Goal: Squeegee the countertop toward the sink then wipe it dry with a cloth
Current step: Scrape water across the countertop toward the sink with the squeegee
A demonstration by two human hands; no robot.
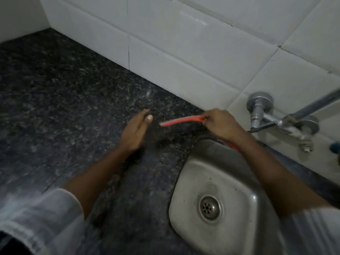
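An orange squeegee [181, 121] with a pale blade edge lies across the dark speckled granite countertop [70, 100], just behind the steel sink [185, 183]. My right hand [221, 124] is closed on its right end, and a bit of orange handle shows under my wrist over the sink's back rim. My left hand [135, 130] hovers flat over the counter, fingers straight and together, its fingertips a short gap from the blade's left tip. It holds nothing. No cloth is in view.
White wall tiles [184, 52] run along the back of the counter. A chrome wall tap [279, 120] with a long spout juts out at the right, behind the sink. The sink drain [210, 207] sits near the lower middle.
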